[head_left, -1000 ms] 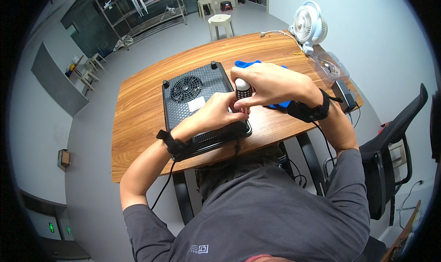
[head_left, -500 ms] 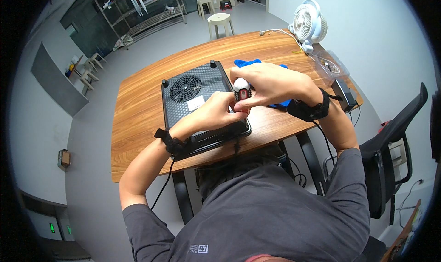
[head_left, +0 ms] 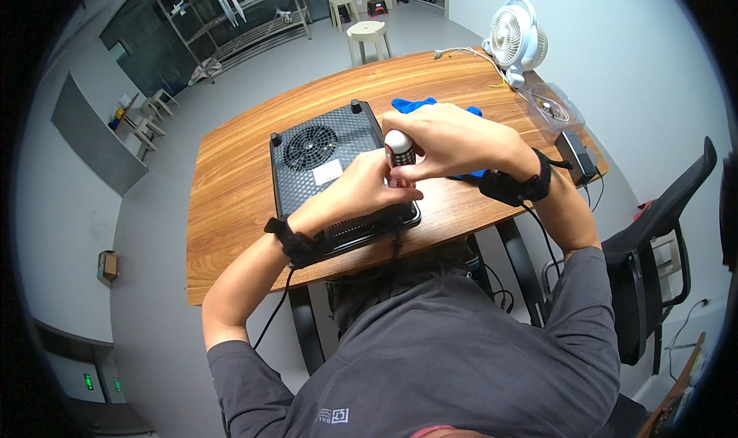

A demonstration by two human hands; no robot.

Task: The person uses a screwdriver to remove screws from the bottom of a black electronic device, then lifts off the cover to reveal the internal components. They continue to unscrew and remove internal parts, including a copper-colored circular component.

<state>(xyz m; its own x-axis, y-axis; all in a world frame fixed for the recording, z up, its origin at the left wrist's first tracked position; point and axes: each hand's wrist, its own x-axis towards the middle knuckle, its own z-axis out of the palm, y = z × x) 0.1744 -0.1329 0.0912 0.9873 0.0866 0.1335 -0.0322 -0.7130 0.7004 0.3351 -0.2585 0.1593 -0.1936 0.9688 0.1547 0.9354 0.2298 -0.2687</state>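
A black induction cooker (head_left: 296,178) lies bottom side up on the table, its round fan grille, white label and rubber feet showing. Over its right edge, my right hand (head_left: 453,140) is closed around the handle of a screwdriver (head_left: 400,147) with a white rounded end and a black and red grip. The screwdriver stands nearly upright, and its tip is hidden by my hands. My left hand (head_left: 355,183) reaches across the cooker, thumb and fingers closed about the lower part of the screwdriver. Just beyond my right hand lies a blue cloth-like item (head_left: 413,104), partly covered.
Along the right side of the wooden table (head_left: 231,200) are a white fan (head_left: 516,40), a clear plastic box (head_left: 555,107) and a black power adapter (head_left: 575,157) with cables. A black chair (head_left: 642,261) stands to the right; thin cables run from both my wrist straps.
The screwdriver handle has turned in my right hand, so its red patch no longer faces up, and its top has shifted slightly left. My left hand has stayed almost still.
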